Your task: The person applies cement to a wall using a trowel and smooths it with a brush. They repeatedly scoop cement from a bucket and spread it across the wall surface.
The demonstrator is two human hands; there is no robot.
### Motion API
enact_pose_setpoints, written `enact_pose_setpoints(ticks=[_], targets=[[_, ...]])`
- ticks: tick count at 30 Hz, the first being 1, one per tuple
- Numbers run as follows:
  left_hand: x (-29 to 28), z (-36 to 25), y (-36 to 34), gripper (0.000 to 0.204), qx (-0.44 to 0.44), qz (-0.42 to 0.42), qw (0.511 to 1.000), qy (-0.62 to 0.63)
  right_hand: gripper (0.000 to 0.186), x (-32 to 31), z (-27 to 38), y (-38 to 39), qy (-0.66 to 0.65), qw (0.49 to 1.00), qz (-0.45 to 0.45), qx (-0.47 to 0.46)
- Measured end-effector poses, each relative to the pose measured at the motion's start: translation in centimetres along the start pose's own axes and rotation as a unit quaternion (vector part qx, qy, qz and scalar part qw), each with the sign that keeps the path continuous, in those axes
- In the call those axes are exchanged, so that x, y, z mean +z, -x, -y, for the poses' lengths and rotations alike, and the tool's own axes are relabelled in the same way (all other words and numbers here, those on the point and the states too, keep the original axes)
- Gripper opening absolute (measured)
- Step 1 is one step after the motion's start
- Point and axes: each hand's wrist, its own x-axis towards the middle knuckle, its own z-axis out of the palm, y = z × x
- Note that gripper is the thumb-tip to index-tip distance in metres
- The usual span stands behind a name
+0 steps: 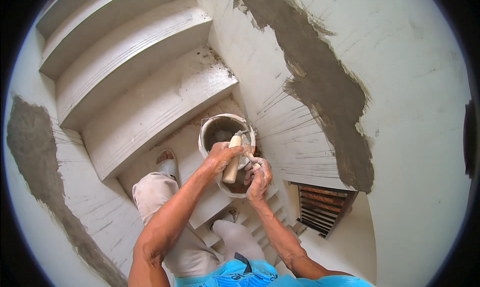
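Observation:
Over the buckets, my left hand point(220, 158) is closed round a trowel with a thick pale wooden handle point(231, 170); its metal neck points up past my fingers. Close beside it, my right hand point(259, 180) pinches the thin handle of a small flat-bladed tool point(247, 148), which meets the trowel. Its exact kind is hard to make out. Beneath both tools stands a smeared white bucket point(202, 140) with grey matter inside. A second, pale container point(231, 193) sits nearer me, partly covered by my hands, with brownish liquid in it.
White steps point(150, 92) climb to the far left. Grey mortar bands run along the right wall point(327, 94) and left wall point(37, 147). A dark slatted grille point(325, 207) is set low at the right. My sandalled foot point(167, 162) rests by the bottom riser; more steps lie below.

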Motion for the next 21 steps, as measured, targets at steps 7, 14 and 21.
enact_pose_setpoints(ticks=[7,14,21], targets=[[1.5,-2.0,1.6,0.035,-0.042,0.031,0.989,0.142,0.051,1.5,-0.3,-0.7,0.001,1.0,-0.013,-0.016],[0.4,0.9,-0.4,0.035,-0.007,0.031,0.984,0.174,0.046,2.8,0.9,-1.2,0.08,0.995,0.001,-0.056],[0.7,0.1,-0.8,0.036,0.019,0.03,0.983,0.179,0.026,3.9,1.0,-1.7,0.039,0.994,0.024,-0.104]])
